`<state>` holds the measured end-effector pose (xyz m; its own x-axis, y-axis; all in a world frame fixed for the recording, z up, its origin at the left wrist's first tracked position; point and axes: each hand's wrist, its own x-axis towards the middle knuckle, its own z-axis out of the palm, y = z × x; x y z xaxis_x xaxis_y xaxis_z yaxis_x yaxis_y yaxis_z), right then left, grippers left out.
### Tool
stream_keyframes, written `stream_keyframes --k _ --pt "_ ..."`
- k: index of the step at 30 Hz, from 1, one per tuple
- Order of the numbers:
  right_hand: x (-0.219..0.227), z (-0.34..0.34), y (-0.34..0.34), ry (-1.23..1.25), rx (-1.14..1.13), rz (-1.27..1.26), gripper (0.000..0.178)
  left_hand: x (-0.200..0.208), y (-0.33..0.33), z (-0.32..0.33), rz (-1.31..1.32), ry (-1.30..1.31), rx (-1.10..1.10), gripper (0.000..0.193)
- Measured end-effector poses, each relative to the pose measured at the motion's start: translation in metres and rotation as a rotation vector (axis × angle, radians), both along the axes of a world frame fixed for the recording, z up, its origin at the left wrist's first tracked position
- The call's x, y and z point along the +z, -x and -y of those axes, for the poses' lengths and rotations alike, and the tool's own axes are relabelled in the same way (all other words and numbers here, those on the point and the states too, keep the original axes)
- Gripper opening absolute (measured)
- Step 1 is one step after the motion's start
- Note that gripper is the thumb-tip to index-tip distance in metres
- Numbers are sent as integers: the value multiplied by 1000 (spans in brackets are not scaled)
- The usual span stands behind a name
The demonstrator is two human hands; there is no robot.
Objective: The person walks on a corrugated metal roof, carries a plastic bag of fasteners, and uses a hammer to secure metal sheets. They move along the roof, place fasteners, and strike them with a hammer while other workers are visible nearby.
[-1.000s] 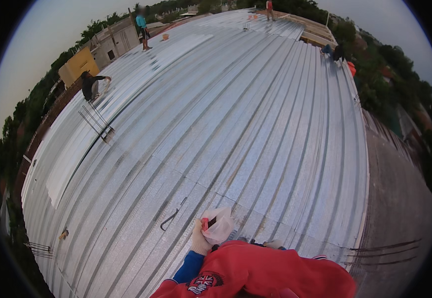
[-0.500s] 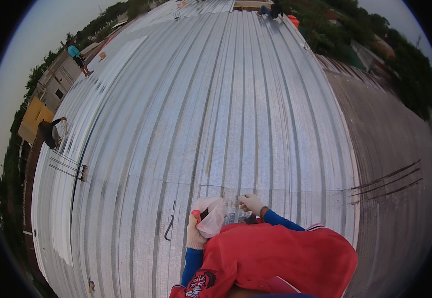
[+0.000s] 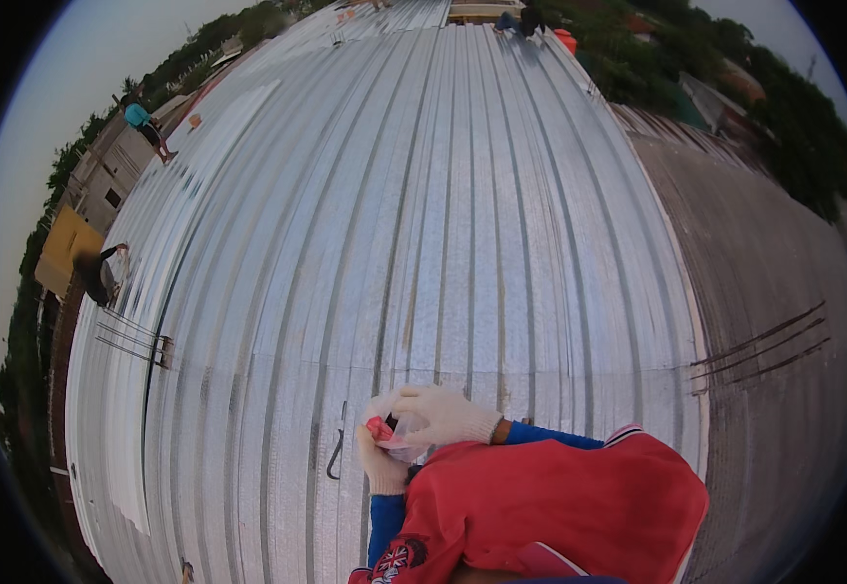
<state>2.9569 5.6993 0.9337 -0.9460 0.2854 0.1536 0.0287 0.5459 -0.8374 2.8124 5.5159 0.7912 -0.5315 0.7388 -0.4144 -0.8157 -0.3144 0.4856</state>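
Bag [image 3: 405,448] stays gripped in left hand [image 3: 382,468]; right hand [image 3: 450,416] has moved over it, grip unclear.

We saw a whitish bag [image 3: 402,451] with red at its mouth; at this bag, our gloves [image 3: 454,417] were cream; beneath it, the silver roof [image 3: 443,243] carried grey stripes.

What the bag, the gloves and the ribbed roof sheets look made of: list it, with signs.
Bag: probably thin plastic film; whitish, partly see-through and crumpled.
Gloves: likely knitted fabric, matte; off-white, soft-looking and close-fitting, though the exact fibre can't be told.
Ribbed roof sheets: apparently bare metal, perhaps galvanized; silvery, with a faint sheen and a mottled surface.
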Motion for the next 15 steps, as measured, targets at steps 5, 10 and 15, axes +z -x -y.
stream_keyframes --k 5,10,15 --pt "-42 9 3 -84 9 52 19 44 -10 -25 -43 -17 -3 62" --pt "-30 3 5 -190 -44 -184 22 35 -8 -26 -294 39 -9 62" --pt "12 -1 8 -190 47 -123 23 -9 10 -11 -870 350 -162 75"
